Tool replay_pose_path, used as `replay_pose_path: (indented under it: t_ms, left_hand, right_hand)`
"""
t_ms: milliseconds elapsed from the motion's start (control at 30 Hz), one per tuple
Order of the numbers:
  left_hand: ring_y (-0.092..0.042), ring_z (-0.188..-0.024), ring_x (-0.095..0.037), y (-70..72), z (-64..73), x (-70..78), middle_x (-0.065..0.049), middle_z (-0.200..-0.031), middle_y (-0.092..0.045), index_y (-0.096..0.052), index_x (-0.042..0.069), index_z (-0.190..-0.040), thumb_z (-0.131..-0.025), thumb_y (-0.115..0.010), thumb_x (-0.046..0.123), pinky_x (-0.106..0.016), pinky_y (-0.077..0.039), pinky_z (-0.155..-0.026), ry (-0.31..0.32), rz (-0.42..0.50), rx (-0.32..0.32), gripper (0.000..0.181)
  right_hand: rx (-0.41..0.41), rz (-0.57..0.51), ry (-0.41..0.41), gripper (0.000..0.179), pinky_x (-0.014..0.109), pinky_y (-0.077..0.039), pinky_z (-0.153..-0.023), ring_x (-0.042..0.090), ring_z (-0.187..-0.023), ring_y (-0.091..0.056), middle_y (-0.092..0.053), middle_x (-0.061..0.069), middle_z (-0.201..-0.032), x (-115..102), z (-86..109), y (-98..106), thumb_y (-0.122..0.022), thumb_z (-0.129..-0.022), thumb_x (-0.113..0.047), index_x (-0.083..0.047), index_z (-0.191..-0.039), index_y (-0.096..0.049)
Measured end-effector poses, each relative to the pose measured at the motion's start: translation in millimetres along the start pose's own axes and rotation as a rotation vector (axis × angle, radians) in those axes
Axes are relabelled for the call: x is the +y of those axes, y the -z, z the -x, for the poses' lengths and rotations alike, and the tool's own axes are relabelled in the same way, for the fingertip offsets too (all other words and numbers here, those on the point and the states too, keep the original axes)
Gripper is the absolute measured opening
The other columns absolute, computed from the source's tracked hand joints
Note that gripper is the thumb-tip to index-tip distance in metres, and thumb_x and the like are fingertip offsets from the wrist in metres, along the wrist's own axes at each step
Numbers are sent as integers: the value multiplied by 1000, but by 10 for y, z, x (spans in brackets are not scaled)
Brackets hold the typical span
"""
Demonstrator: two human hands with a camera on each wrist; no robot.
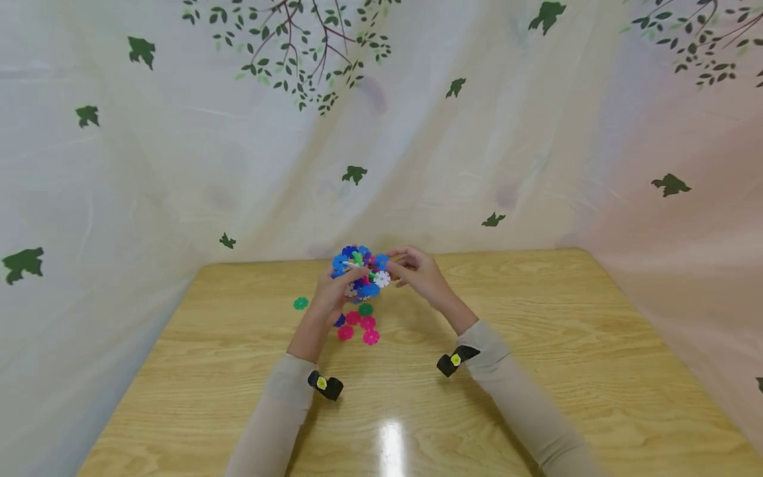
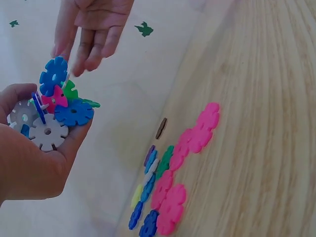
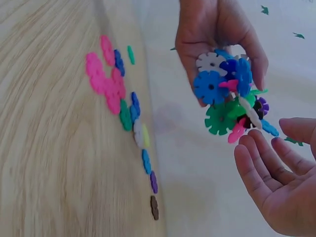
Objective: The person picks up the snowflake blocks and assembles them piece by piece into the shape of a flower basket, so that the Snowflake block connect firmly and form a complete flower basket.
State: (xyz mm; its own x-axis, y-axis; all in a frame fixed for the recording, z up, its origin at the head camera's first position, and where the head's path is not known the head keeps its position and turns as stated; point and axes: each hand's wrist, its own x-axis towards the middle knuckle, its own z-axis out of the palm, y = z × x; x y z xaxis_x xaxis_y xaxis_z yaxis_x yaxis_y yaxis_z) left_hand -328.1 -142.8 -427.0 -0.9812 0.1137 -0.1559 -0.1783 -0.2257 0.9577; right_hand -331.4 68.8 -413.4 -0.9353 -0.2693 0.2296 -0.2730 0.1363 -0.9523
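My left hand (image 1: 330, 291) grips a ball-like cluster of interlocking flower-shaped plastic discs (image 1: 369, 290), low over the far part of the table. Blue, white, green and pink discs slot into one another at various angles. In the left wrist view, a blue disc (image 2: 53, 76) stands up at the cluster's edge, just below the other hand's fingertips. My right hand (image 3: 284, 182) is beside the cluster with thumb and fingers spread apart, the fingertips right at its edge. The left palm and fingers hide part of the cluster.
Loose discs lie on the wooden table (image 1: 536, 344) below the hands: several pink discs (image 1: 371, 337), a green disc (image 1: 301, 303) farther left, and a brown disc (image 3: 154, 207) among others. A fabric backdrop (image 1: 417, 185) with leaf prints hangs behind the table's far edge.
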Motion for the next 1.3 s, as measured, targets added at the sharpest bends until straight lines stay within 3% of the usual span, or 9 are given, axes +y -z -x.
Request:
replay_pose_path:
  t_ms: [67, 167, 267, 433, 600, 800, 967, 1167, 1300]
  left_hand:
    - [-56, -125, -27, 33, 2, 27, -12, -143, -55, -49, 14, -147, -94, -72, 19, -37, -55, -95, 1, 15, 2, 58]
    - [-52, -130, -28, 73, 10, 68, -12, -146, -53, -47, 13, -148, -96, -70, 18, -45, -50, -103, 0, 31, 17, 57]
    - [-47, -138, -32, 96, 18, 95, -12, -150, -50, -46, 15, -148, -96, -71, 19, -55, -42, -111, 6, 38, 30, 57]
    - [-46, -141, -34, 115, 14, 119, -12, -150, -50, -45, 16, -149, -95, -72, 21, -58, -39, -116, 17, 40, 33, 60]
    - [-49, -137, -33, 128, 21, 116, -12, -149, -51, -47, 18, -150, -95, -72, 20, -54, -44, -110, -9, 35, 7, 60]
    - [-51, -131, -30, 134, 27, 92, -9, -145, -54, -48, 22, -150, -95, -72, 17, -44, -47, -98, -30, 22, -3, 60]
    - [-52, -126, -27, 117, 1, 81, -8, -140, -56, -51, 20, -146, -92, -74, 16, -41, -48, -95, -18, 13, 20, 59]
    - [-53, -123, -25, 85, 8, 65, -8, -138, -58, -52, 19, -145, -91, -75, 16, -40, -49, -92, -26, -33, 20, 58]
    - [-58, -118, -24, 68, 16, 48, -9, -137, -59, -50, 21, -148, -92, -74, 15, -36, -55, -89, -38, -55, -3, 61]
  right_hand:
    - [-36, 42, -9, 31, 42, -63, -75, 38, -92, -70, -71, 28, -109, 16, 3, 27, -63, -102, -18, 1, -127, -63]
    - [-122, 125, -40, 28, 43, -62, -75, 43, -93, -69, -71, 27, -104, 76, 18, 44, -63, -102, -17, 3, -122, -65]
    - [-286, 247, -31, 23, 45, -61, -78, 38, -90, -70, -72, 23, -100, 166, 49, 22, -64, -101, -12, 5, -115, -68]
    - [-568, 378, 54, 19, 28, -59, -83, 22, -89, -71, -75, 17, -99, 293, 104, -114, -67, -97, -5, 3, -114, -71]
    - [-697, 411, 80, 25, 23, -58, -78, 19, -85, -68, -73, 15, -97, 352, 137, -274, -70, -94, -2, 2, -119, -71]
    - [-724, 512, 97, 24, 19, -54, -73, 6, -80, -59, -68, 5, -95, 397, 129, -366, -78, -87, -6, -3, -111, -74]
    - [-700, 480, 45, 21, 20, -53, -75, 8, -81, -57, -66, 6, -92, 385, 138, -313, -81, -81, -1, -4, -99, -69]
    - [-619, 428, -11, 19, 24, -55, -78, 11, -84, -62, -69, 8, -93, 399, 158, -88, -75, -85, 4, -3, -101, -68]
    - [-496, 404, -15, 14, 27, -55, -78, 14, -85, -65, -71, 9, -93, 385, 131, 95, -72, -90, 3, -3, -102, -71]
